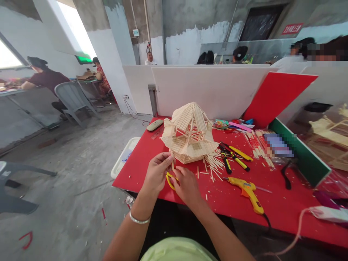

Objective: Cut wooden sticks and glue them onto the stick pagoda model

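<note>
In front of the stick model my left hand (158, 170) pinches a short thin wooden stick (173, 165) between thumb and fingers. My right hand (187, 184) is closed on yellow-handled scissors (169, 181) just below that stick; their blades are mostly hidden by the fingers. Beyond both hands stands a pavilion-like model (190, 136) built from pale wooden sticks, with a peaked upper roof over a wider lower one. Loose sticks (214, 163) fan out at its right front side.
On the red table (185, 203) lie a yellow glue gun (248, 190), black-and-yellow pliers (236, 159), a yellow utility knife (241, 154), bundled sticks (259, 146) and a pale remote-like object (154, 125). A green board (299, 152) stands at the right. Other people sit farther back.
</note>
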`<state>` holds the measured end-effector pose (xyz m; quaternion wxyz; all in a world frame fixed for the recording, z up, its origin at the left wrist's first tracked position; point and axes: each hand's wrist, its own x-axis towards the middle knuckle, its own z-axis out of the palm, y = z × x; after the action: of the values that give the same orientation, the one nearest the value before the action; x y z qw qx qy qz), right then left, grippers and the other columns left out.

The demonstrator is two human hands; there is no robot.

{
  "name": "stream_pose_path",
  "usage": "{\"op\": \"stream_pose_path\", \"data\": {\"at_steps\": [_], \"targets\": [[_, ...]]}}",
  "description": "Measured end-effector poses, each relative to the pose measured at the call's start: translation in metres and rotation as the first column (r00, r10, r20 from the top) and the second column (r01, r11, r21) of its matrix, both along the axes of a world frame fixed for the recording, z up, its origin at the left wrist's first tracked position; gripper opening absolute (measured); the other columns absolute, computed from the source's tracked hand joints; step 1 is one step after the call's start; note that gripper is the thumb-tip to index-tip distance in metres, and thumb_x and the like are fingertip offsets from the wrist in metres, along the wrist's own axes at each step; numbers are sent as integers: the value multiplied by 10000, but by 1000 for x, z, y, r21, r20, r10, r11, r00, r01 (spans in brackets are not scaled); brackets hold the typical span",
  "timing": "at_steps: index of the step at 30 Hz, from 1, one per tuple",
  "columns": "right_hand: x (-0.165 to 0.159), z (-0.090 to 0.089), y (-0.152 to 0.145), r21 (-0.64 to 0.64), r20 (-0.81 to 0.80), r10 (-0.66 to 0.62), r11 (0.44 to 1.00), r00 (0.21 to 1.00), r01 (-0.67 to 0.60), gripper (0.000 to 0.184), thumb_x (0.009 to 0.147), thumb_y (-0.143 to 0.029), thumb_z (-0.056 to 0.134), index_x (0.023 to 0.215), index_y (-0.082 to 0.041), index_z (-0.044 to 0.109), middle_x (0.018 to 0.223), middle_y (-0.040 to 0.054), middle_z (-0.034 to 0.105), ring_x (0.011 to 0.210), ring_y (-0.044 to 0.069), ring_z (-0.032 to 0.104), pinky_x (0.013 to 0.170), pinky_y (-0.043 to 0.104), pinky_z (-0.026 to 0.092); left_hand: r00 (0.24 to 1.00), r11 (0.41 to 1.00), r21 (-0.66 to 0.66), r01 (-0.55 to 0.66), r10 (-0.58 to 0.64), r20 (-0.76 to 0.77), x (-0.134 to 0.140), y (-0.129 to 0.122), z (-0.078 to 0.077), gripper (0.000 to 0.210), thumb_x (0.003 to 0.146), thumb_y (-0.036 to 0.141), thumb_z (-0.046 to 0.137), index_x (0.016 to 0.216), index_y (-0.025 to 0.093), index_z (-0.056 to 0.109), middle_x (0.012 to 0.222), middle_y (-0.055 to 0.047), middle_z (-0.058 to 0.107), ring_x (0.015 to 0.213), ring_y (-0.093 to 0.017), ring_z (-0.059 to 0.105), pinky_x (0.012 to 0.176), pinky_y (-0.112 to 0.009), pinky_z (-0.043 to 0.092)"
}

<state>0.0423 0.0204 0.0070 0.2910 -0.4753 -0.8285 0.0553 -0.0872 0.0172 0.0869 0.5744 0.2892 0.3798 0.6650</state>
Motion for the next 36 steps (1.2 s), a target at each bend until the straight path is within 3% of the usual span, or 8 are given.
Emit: {"op": "stream_pose_path", "data": {"at_steps": [4, 9, 19, 22, 25, 27, 29, 36], "targets": [[18, 39, -1, 176, -355, 87, 984, 931, -25, 249, 901, -282, 567, 1136, -209, 601, 1047, 75, 687, 973, 171, 637, 859, 320, 505, 993, 996, -73, 50, -41, 112, 14, 20, 9, 311, 621, 289, 853, 811, 127, 667, 677, 19, 617, 523, -42, 526, 474, -153, 392], [29, 81, 17, 327, -414, 113, 945, 904, 32, 244, 887, -166, 578, 1124, -213, 609, 1001, 50, 713, 932, 147, 653, 848, 301, 514, 982, 990, -95, 104, -87, 169, 41, 39, 30, 362, 576, 306, 872, 799, 132, 645, 711, 22, 627, 521, -35, 533, 454, -144, 387], [37, 95, 44, 338, -473, -77, 904, 878, 261, 84, 871, -248, 621, 917, -201, 673, 780, 29, 705, 708, 134, 629, 694, 265, 467, 995, 992, -75, 100, -99, 18, 50, 54, 57, 327, 611, 347, 851, 817, 147, 694, 696, 3, 631, 520, -57, 512, 415, -165, 309], [42, 101, 59, 353, -512, -174, 850, 841, 391, 119, 869, -299, 622, 856, -197, 681, 727, 28, 688, 671, 136, 598, 679, 268, 441, 965, 993, 101, -60, 83, -249, 49, 55, 54, 268, 713, 380, 780, 872, 168, 735, 800, -45, 675, 631, -112, 565, 464, -205, 371], [44, 107, 73, 358, -507, -218, 827, 834, 434, 173, 881, -338, 601, 826, -197, 684, 716, 27, 689, 678, 137, 592, 694, 269, 431, 646, 837, 511, -194, 501, -576, 40, 61, 55, 171, 812, 322, 699, 937, 225, 763, 1053, -83, 679, 948, -212, 610, 728, -310, 494], [44, 108, 81, 349, -487, -221, 838, 845, 420, 186, 891, -344, 587, 818, -202, 682, 731, 22, 695, 698, 134, 593, 709, 265, 423, 352, 699, 707, -105, 691, -631, 33, 71, 59, 205, 835, 276, 673, 1026, 281, 750, 1326, -72, 573, 1202, -271, 507, 949, -422, 443], [41, 108, 86, 345, -477, -227, 840, 849, 419, 190, 895, -345, 584, 812, -202, 677, 736, 18, 695, 709, 132, 588, 715, 261, 412, 162, 636, 770, 46, 756, -634, 26, 84, 63, 271, 838, 271, 667, 1102, 306, 720, 1519, -37, 385, 1370, -316, 337, 1079, -514, 320], [40, 108, 95, 353, -461, -239, 834, 855, 424, 179, 893, -353, 604, 826, -202, 672, 754, 12, 700, 727, 132, 591, 715, 261, 395, 6, 594, 746, 300, 781, -624, 22, 115, 62, 428, 828, 410, 663, 1244, 309, 642, 1630, 0, 96, 1462, -377, 118, 1142, -571, 205]]}}
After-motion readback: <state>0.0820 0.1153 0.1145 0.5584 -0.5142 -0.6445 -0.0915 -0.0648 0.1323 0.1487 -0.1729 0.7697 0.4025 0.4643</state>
